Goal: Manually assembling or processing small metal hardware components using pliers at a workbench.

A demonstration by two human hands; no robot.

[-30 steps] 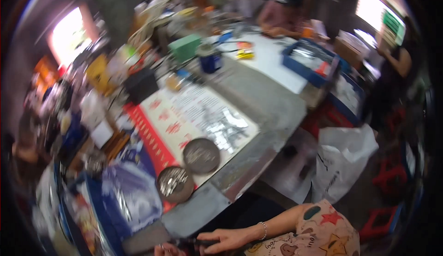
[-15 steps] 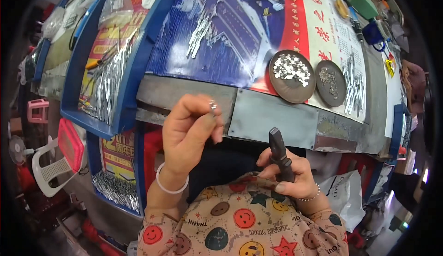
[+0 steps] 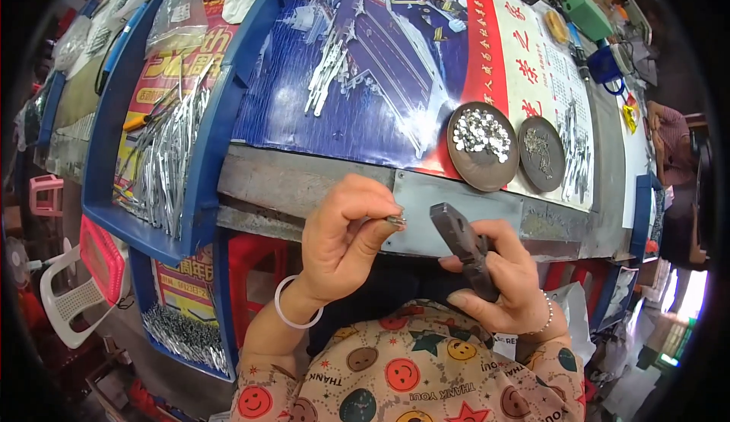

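My left hand (image 3: 341, 243) is closed in a pinch on a small shiny metal piece (image 3: 397, 221), just above the bench's near edge. The piece is mostly hidden by the fingertips. My right hand (image 3: 511, 274) wraps round black pliers (image 3: 462, 241), whose blunt jaws point up and left toward the metal piece, a short gap apart from it. Beyond the hands, a brown dish (image 3: 480, 180) bears many small silver discs (image 3: 480, 134). Beside it, a smaller brown dish (image 3: 544, 182) contains tiny metal parts (image 3: 537, 152).
Thin metal strips (image 3: 328, 72) lie on the blue printed sheet (image 3: 274, 110), with more strips (image 3: 576, 152) at the right. A blue tray (image 3: 141, 236) of long metal pieces stands left, above a lower blue tray (image 3: 213, 365). A red stool (image 3: 255, 258) is under the bench.
My left hand has moved right with the small metal piece. The pliers have tilted further left, their jaws now nearer to it. The view has shifted slightly.
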